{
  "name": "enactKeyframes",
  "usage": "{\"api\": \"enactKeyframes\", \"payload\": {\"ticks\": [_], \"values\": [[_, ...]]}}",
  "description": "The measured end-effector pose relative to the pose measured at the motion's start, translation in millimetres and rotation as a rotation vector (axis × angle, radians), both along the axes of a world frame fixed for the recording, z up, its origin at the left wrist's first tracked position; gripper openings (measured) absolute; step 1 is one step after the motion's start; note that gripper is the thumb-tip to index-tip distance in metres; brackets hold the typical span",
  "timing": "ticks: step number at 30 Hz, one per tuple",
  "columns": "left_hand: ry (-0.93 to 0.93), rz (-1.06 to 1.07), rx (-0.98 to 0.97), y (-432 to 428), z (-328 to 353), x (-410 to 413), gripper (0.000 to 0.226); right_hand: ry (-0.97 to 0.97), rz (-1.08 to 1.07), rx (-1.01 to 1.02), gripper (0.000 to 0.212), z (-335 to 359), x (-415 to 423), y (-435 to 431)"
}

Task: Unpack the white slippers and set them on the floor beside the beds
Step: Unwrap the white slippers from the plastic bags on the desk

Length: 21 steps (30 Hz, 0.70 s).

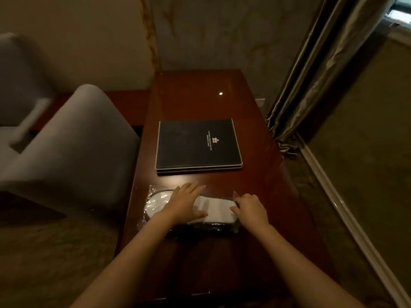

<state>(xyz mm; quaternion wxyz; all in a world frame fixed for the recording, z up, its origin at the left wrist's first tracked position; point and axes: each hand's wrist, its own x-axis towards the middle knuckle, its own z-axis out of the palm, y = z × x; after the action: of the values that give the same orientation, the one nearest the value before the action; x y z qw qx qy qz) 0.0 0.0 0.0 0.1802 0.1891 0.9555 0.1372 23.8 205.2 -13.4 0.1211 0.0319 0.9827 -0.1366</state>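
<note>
A pair of white slippers (219, 207) lies sideways in a clear plastic bag (153, 197) on the dark wooden desk (200, 101), near its front. My left hand (186, 202) rests flat on the middle of the pack, fingers spread, pressing it down. My right hand (251, 208) is at the pack's right end, fingers pinched on the edge of the plastic there. The slippers' toe end shows white at the left, beyond my left hand. No bed is in view.
A black hotel folder (198, 144) lies on the desk just behind the pack. A grey upholstered chair (75, 147) stands left of the desk, another grey seat (20, 85) farther left. Curtains (311, 74) hang at the right, with carpet floor (367, 152) beyond.
</note>
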Motion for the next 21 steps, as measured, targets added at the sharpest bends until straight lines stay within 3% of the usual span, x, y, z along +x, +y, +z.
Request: {"api": "enactKeyframes", "payload": {"ticks": [4, 7, 21], "values": [[-0.026, -0.097, -0.084, 6.9, -13.0, -4.0, 0.101, 0.035, -0.011, -0.015, 0.040, -13.9, 9.4, -1.8], [-0.048, -0.134, -0.151, 12.4, -25.6, -6.6, 0.109, 0.095, -0.075, -0.123, 0.032, -25.0, 13.9, -2.7], [-0.013, -0.172, -0.267, 26.0, -46.2, -6.0, 0.114, 0.303, -0.118, -0.119, 0.023, -43.7, 21.5, -12.5]]}}
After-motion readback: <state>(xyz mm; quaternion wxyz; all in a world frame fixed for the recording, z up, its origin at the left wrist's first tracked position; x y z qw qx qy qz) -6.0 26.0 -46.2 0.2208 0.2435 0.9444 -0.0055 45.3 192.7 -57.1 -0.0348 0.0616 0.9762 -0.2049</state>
